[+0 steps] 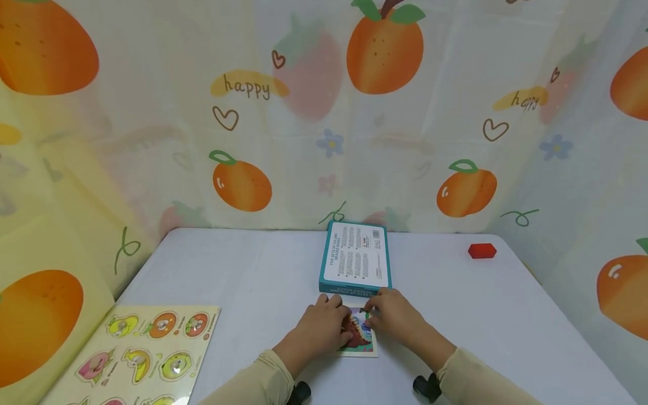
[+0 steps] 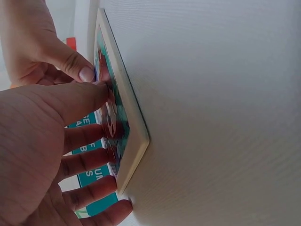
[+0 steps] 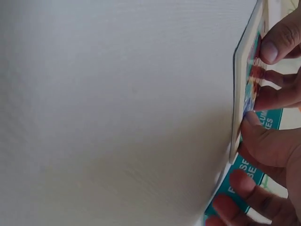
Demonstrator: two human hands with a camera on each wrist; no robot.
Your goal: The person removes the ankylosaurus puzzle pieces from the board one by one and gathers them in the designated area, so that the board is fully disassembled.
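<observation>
A small picture board (image 1: 357, 353) with a pale rim, showing a reddish-brown dinosaur, lies flat on the white table. Across its left side rests the left hand (image 1: 324, 325), thumb on the picture and fingers spread along the far side in the left wrist view. At the far right corner is the right hand (image 1: 395, 318); its thumb and index finger are close together at the picture's surface. A small dark shape shows beside those fingertips; whether it is a loose piece or printing, I cannot tell. In the right wrist view the right thumb (image 3: 254, 123) touches the board's edge area.
Just behind the board lies a teal box (image 1: 356, 256) with a white printed label. A red block (image 1: 482, 251) is at the back right. On the front left is a large cream fruit board (image 1: 152, 351). A patterned curtain (image 1: 324, 169) hangs behind the table.
</observation>
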